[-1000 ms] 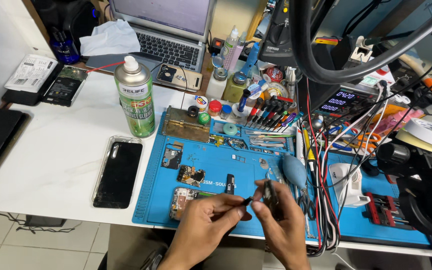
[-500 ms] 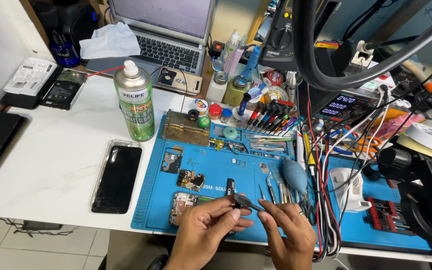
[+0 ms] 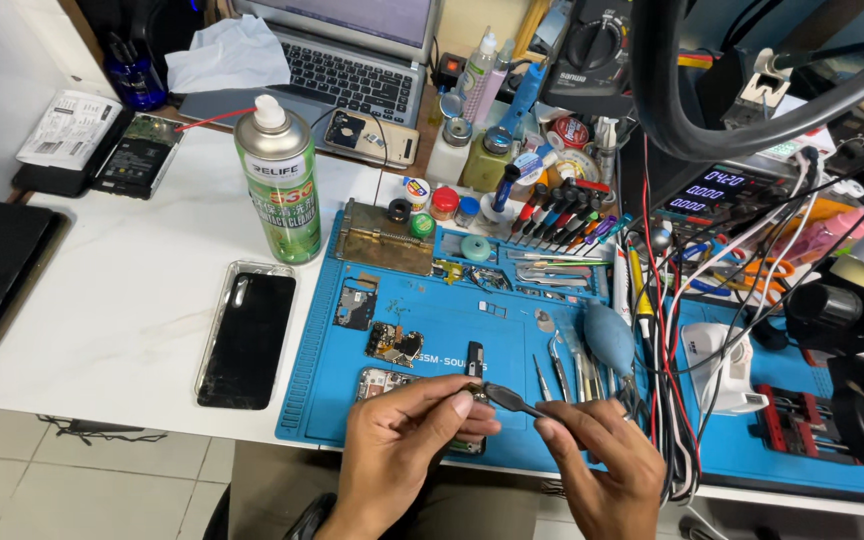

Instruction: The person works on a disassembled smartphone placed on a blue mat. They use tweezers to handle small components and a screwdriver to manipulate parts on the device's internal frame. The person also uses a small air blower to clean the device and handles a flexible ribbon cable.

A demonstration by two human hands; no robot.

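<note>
Tweezers (image 3: 512, 400) lie left-right between my hands: left hand (image 3: 407, 450) pinches one end, right hand (image 3: 597, 460) the other.

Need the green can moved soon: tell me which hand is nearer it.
Left. The left hand sits below and slightly right of the green spray can, while the right hand is farther right, across the blue mat.

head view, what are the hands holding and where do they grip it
Both hold one thin dark tool: left hand pinches its left end, right hand its right end, above the blue mat.
</note>
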